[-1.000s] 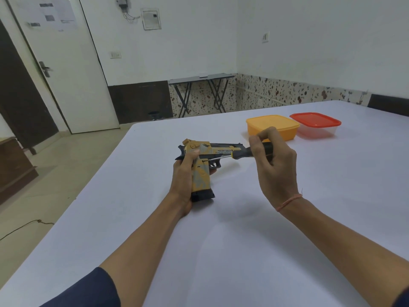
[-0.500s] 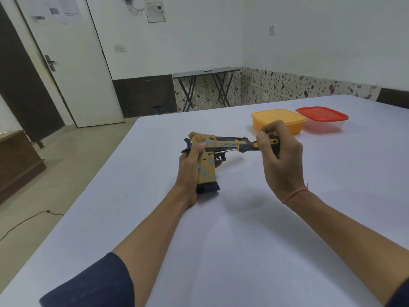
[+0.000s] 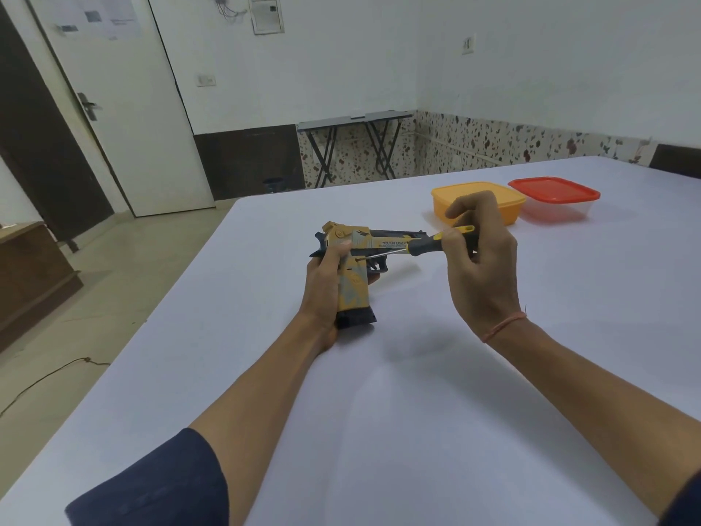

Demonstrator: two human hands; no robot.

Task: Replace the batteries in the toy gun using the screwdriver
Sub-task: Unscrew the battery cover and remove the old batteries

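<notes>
Left grip (image 3: 322, 282) held yellow-and-grey plastic toy gun (image 3: 354, 294) upright by its handle on white surface (image 3: 417, 411). Right grip (image 3: 481, 267) pinched black-and-yellow-handled screwdriver (image 3: 425, 245), tip against gun's side. Beyond: orange lidded box (image 3: 493, 193), red-lidded clear box (image 3: 554, 199), side by side.

You can read one marking only: "DESERT EAGLE" in dark capitals along the yellow side of the toy gun (image 3: 356, 282) at frame centre, a finer line beneath it too small to read; the papers (image 3: 110, 13) on the door (image 3: 125, 108), upper left, are illegible.
</notes>
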